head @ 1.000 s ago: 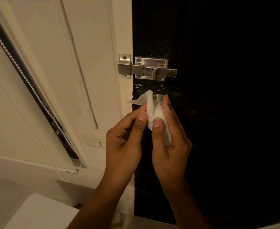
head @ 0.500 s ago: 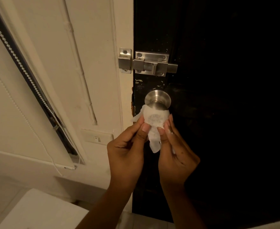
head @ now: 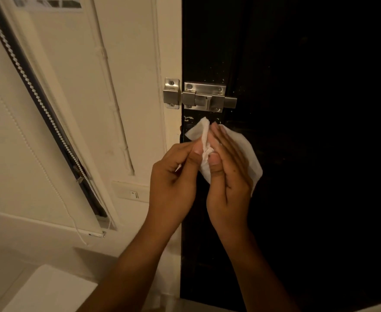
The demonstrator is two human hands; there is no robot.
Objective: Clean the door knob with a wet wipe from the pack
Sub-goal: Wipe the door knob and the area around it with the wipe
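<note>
A white wet wipe (head: 248, 152) is spread out in front of the dark door (head: 297, 154), just below the bolt. My left hand (head: 173, 176) pinches its bunched left part between thumb and fingers. My right hand (head: 227, 176) grips the wipe from the right, with the sheet draped behind its fingers. The door knob is hidden behind the wipe and my hands. The pack of wipes is not in view.
A steel sliding bolt (head: 204, 96) is fixed to the door above my hands, its keeper (head: 172, 93) on the cream door frame. A light switch (head: 133, 194) sits on the wall to the left. A roller blind with a bead chain (head: 50, 113) hangs at far left.
Half a second ago the wipe was bunched below the bare knob. Both hands have since risen and the wipe has spread open, covering the knob.
</note>
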